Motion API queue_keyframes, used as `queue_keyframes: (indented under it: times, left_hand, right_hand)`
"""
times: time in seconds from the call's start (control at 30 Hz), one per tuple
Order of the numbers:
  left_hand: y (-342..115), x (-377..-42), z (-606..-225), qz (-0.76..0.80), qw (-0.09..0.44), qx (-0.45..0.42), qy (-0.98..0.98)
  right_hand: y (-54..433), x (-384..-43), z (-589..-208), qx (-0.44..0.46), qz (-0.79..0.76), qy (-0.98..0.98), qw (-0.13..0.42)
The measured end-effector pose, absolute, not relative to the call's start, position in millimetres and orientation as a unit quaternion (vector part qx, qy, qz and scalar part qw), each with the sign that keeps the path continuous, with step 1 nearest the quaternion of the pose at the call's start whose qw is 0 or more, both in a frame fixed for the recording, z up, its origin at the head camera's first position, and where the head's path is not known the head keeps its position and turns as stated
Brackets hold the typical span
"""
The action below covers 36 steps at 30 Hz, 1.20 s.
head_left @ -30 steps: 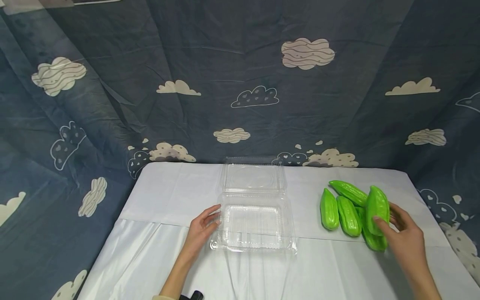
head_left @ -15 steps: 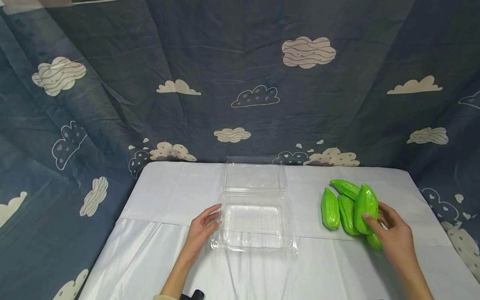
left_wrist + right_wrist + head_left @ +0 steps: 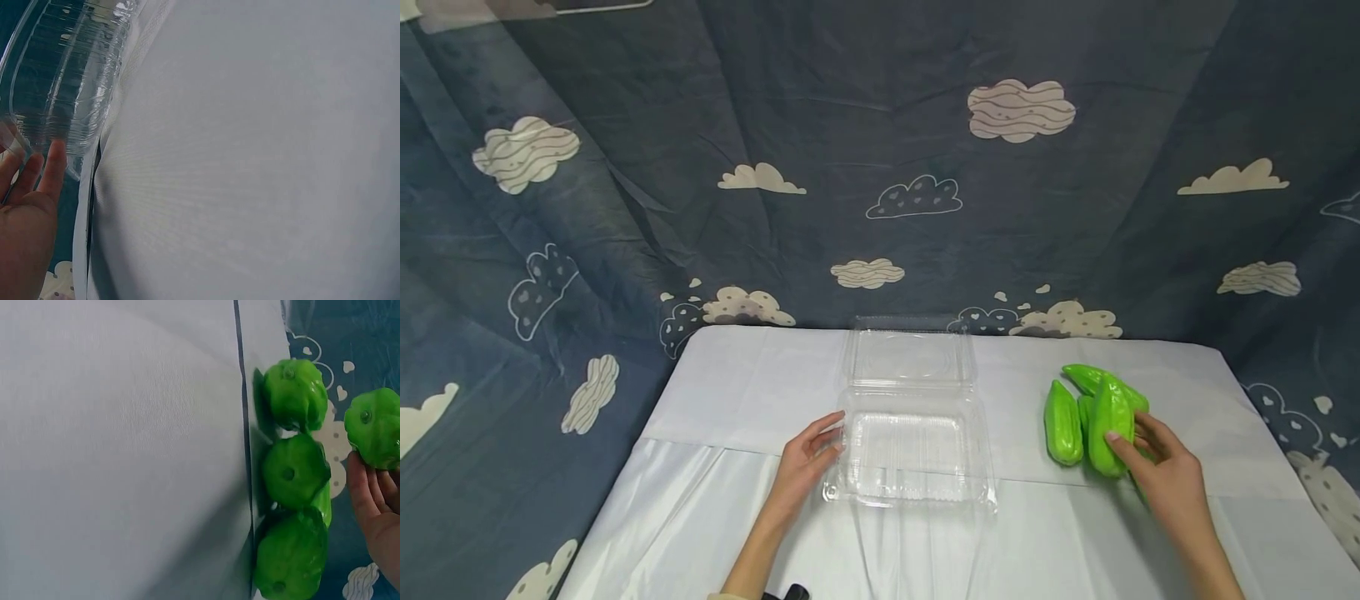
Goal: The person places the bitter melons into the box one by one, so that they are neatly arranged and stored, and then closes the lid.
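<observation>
My right hand (image 3: 1168, 475) holds a glossy green bitter melon (image 3: 1111, 429) between thumb and fingers, lifted above several others. In the right wrist view, that raised bitter melon (image 3: 377, 428) hangs apart from the ones on the table, its blunt end facing the camera. Beside it in the head view lies another bitter melon (image 3: 1063, 425), and one more (image 3: 1093, 379) points away behind. A clear plastic clamshell box (image 3: 910, 492) stands open in the middle, its lid (image 3: 910, 358) folded back. At its left side, my left hand (image 3: 805, 458) touches the wall with extended fingers (image 3: 55, 165).
White cloth covers the table (image 3: 730, 383). A dark blue curtain (image 3: 880, 125) with cloud prints hangs behind it and along both sides. A small black object (image 3: 796, 592) shows near the left forearm at the bottom edge.
My right hand has carried the held bitter melon leftward across the pile, now overlapping the middle ones. My left hand and the box have stayed in place.
</observation>
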<state>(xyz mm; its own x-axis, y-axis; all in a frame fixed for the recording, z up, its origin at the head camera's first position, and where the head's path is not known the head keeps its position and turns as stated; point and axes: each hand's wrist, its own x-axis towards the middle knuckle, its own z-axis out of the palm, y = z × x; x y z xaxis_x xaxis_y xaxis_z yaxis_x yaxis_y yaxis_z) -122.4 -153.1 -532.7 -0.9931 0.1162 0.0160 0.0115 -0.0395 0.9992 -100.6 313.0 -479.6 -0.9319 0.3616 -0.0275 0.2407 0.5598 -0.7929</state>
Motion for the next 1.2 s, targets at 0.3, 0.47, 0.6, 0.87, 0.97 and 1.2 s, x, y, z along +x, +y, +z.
queue_keyframes:
  times: [0.3, 0.47, 0.6, 0.87, 0.97, 1.2]
  left_hand:
    - [-154.4, -122.4, -533.9, 0.722, 0.035, 0.046, 0.69]
    - [-154.1, -122.6, -533.6, 0.722, 0.035, 0.046, 0.69]
    - [-153.3, -122.5, -532.8, 0.722, 0.034, 0.044, 0.689]
    - [-152.3, -121.6, -532.1, 0.726, 0.033, 0.045, 0.685]
    - [-152.3, -121.7, -532.3, 0.727, 0.032, 0.047, 0.684]
    - [-152.0, -121.3, -532.2, 0.724, 0.032, 0.044, 0.687]
  right_hand:
    - [296.5, -101.9, -482.7, -0.15, 0.444, -0.881, 0.066]
    - [287.5, -103.7, -480.8, -0.122, 0.473, -0.869, 0.073]
    - [282.3, -104.9, -479.3, -0.103, 0.487, -0.865, 0.065]
    - [273.3, -106.4, -477.2, -0.093, 0.479, -0.872, 0.035]
    - [268.4, -108.0, -477.6, -0.091, 0.482, -0.871, 0.03]
    - [258.4, -107.6, -477.5, -0.075, 0.486, -0.871, 0.015]
